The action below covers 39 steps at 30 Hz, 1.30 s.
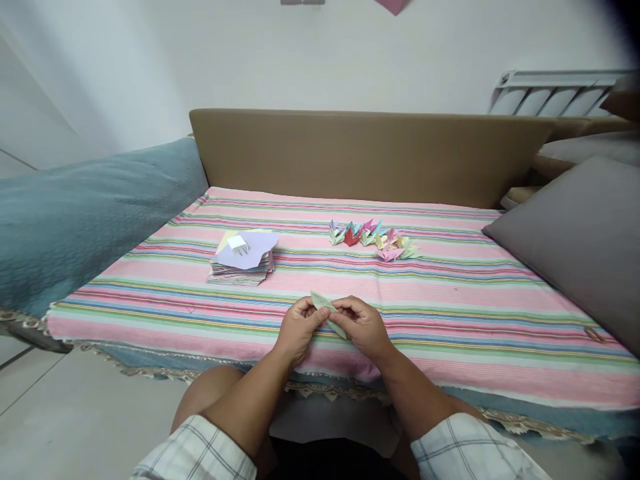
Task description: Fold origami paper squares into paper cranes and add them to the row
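Left hand (299, 325), right hand (364, 325) on green paper (321, 301), axis diagonal, tip leftward

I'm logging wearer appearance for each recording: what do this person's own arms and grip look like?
The left sleeve and right sleeve are loose and white, checked with thin dark lines, leaving the left forearm and right forearm bare. The left grip and right grip are ungloved human hands. No watch or bracelet shows at either wrist.

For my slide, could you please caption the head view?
Left hand and right hand hold folded pale-green paper over striped cloth, origami figures and paper stack beyond.
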{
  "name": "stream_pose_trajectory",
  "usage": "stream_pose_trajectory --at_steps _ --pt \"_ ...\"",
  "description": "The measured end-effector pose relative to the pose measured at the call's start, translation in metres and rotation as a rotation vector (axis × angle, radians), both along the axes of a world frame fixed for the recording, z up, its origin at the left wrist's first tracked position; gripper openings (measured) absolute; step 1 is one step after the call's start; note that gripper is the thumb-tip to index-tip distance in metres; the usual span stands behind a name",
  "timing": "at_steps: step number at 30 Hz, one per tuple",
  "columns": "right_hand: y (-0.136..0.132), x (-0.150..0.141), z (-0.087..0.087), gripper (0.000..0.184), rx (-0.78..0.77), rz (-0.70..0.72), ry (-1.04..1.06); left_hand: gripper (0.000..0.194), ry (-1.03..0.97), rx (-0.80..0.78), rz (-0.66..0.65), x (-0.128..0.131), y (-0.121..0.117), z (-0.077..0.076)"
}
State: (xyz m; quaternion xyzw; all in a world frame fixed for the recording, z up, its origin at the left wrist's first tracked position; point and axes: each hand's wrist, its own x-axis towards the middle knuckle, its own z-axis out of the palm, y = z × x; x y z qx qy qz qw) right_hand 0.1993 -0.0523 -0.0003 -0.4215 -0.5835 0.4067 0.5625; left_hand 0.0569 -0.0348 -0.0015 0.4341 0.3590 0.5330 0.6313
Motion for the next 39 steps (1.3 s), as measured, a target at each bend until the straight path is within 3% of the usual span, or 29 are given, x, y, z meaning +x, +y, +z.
stream_pose_trajectory --at_steps 3,6,12,17,20,22,25,27,31,39 --pt "-0.002 0.003 0.003 0.005 0.212 -0.088 -0.179 0.031 -0.052 0.021 -0.028 -0.001 0.000 0.005" --pt "-0.003 0.004 0.003 0.007 0.354 -0.149 -0.286 0.042 -0.109 -0.065 -0.023 0.002 -0.002 0.007" --pt "-0.004 -0.002 -0.002 0.013 0.464 -0.292 -0.453 0.041 -0.173 -0.191 -0.023 0.009 -0.006 0.006" --pt "-0.006 -0.005 0.001 0.022 0.496 -0.201 -0.527 0.040 -0.195 -0.180 0.002 0.006 -0.005 0.007" --pt "-0.005 -0.004 0.000 0.021 0.401 -0.200 -0.412 0.040 -0.167 -0.224 0.043 0.004 -0.003 0.009" --pt "-0.003 -0.003 -0.003 0.028 0.211 -0.211 -0.226 0.040 -0.109 -0.233 0.034 0.003 -0.003 0.009" --pt "0.002 -0.001 -0.006 0.033 -0.164 0.012 0.058 0.039 0.008 -0.213 -0.018 0.002 -0.002 0.008" --pt "0.003 -0.001 -0.007 0.027 -0.307 0.139 0.186 0.038 0.043 -0.199 -0.035 0.002 -0.002 0.007" --pt "0.002 -0.002 -0.007 0.026 -0.343 0.116 0.314 0.039 0.014 -0.202 -0.002 0.002 0.000 0.004" --pt "0.001 -0.007 -0.013 0.026 -0.344 0.197 0.330 0.036 0.059 -0.138 0.028 -0.002 0.004 -0.001"
